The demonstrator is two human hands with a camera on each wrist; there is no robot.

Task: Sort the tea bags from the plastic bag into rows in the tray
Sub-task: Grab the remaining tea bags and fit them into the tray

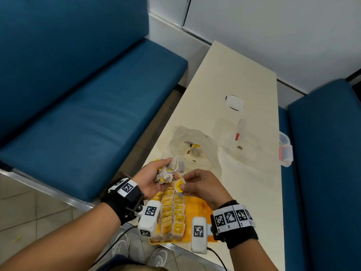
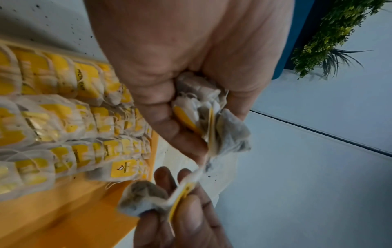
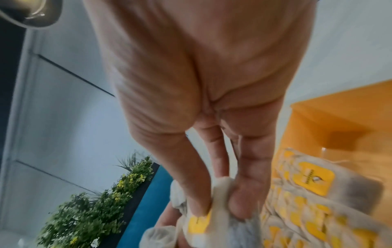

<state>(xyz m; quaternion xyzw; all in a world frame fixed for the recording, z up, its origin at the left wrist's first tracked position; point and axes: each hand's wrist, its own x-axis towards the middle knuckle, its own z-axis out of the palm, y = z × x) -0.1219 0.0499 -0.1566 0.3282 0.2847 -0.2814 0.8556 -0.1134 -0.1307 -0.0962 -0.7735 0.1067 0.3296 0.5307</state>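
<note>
An orange tray (image 1: pixel 197 207) lies at the table's near edge with rows of yellow-tagged tea bags (image 1: pixel 172 214) filling its left part. My left hand (image 1: pixel 156 177) hovers above the tray's far end and cups a bunch of loose tea bags (image 1: pixel 170 170), seen close up as a bunch of tea bags (image 2: pixel 210 117) in the left wrist view. My right hand (image 1: pixel 195 182) pinches a single tea bag (image 1: pixel 179 187) by its yellow tag, right beside the bunch. That single tea bag (image 2: pixel 146 198) hangs over the tray (image 2: pixel 63 209). A crumpled clear plastic bag (image 1: pixel 195 147) behind the hands holds a few more bags.
A clear lidded container (image 1: pixel 254 145) with red clips stands right of the plastic bag, near the table's right edge. A small white object (image 1: pixel 235 102) lies farther back. Blue benches (image 1: pixel 88 104) flank the table on both sides.
</note>
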